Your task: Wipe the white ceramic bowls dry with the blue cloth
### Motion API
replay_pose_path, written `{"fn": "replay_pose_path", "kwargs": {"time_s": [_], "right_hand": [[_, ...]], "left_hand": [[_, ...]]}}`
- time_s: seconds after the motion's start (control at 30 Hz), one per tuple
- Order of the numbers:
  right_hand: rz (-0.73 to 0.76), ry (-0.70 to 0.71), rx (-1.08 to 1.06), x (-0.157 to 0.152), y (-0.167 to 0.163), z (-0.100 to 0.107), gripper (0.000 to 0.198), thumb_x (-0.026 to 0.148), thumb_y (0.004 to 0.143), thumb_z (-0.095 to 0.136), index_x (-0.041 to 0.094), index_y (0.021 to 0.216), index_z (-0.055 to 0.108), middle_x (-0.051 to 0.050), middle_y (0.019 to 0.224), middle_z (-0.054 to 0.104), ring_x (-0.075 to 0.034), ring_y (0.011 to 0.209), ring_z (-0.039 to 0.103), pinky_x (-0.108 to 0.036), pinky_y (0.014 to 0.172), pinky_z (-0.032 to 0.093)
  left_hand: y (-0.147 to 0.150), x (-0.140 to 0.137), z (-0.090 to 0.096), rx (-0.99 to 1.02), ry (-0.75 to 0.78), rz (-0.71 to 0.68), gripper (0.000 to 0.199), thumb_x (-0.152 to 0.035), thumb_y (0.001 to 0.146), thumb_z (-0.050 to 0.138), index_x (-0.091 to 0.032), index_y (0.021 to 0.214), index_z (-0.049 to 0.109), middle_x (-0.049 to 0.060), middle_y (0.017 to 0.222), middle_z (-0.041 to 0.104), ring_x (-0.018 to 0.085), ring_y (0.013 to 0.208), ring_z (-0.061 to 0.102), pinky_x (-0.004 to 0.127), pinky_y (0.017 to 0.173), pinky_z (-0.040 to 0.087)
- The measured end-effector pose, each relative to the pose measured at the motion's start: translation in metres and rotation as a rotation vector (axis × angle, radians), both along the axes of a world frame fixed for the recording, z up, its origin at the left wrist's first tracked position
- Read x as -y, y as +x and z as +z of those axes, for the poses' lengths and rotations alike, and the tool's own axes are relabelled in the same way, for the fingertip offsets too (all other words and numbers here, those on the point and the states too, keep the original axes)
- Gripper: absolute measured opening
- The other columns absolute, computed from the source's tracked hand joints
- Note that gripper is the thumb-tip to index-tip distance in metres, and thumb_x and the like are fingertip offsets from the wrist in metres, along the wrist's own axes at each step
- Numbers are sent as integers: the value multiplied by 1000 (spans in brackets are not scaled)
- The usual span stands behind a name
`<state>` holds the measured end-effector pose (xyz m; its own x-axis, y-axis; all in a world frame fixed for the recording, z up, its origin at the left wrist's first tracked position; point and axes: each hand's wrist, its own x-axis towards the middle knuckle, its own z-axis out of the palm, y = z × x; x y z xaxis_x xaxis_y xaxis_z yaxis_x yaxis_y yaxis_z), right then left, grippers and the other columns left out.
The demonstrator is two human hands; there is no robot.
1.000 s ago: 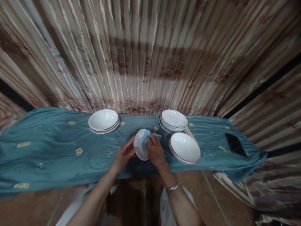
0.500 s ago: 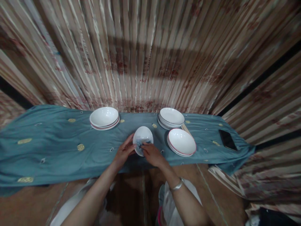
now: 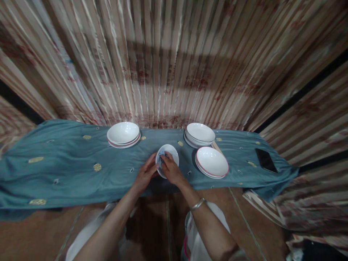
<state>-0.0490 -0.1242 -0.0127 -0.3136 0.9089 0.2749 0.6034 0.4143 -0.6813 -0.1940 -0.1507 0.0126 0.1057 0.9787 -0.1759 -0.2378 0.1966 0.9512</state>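
1. At the left of the blue-green tablecloth [image 3: 67,159], near its back edge, I see a short stack of white bowls [image 3: 123,133], one with a reddish rim.
2. Right of it and closer to the person, the left hand [image 3: 145,172] curves around the near-left side of a small white bowl [image 3: 174,154], partly closed, thumb at the rim and fingers behind.
3. That bowl is at the middle of the table, tilted toward the person; whether its base touches the cloth below I cannot tell. It looks glossy, stiff and light, probably slippery and breakable; the rim and outer wall seem the safest hold.
4. Inside it, the right hand [image 3: 171,169] bends its fingers closely over a pale blue cloth [image 3: 161,155], mostly hidden, which looks soft and limp. A silvery bracelet [image 3: 198,203] circles that wrist.
5. Further right stand a dark-rimmed stack [image 3: 200,133] and, nearer, a red-rimmed stack [image 3: 212,161].
6. At far right lies a black phone [image 3: 265,160].
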Motion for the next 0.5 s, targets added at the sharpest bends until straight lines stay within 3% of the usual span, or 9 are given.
{"fn": "replay_pose_path", "kwargs": {"time_s": [0.13,0.3,0.5], "right_hand": [[-40,73,151,-1,4,3,46,8,87,40,8,133,49,-20,148,36,-26,137,37,-45,112,35],[-66,68,398,4,16,11,38,6,84,46,9,119,61,-22,140,47,-28,126,49,-46,106,40],[66,-7,321,7,25,16,29,17,90,46,17,105,70,-11,119,66,-22,108,62,-37,98,47]], "left_hand": [[0,1,2,0,-1,1,73,-45,69,74,-25,136,49,8,134,59,30,117,57,35,82,56],[0,1,1,12,-9,17,72,-43,70,74,-25,135,50,8,132,60,29,113,59,35,77,57],[2,-1,-3,29,-21,39,66,-45,73,71,-30,134,53,6,136,57,30,116,57,35,72,59]]}}
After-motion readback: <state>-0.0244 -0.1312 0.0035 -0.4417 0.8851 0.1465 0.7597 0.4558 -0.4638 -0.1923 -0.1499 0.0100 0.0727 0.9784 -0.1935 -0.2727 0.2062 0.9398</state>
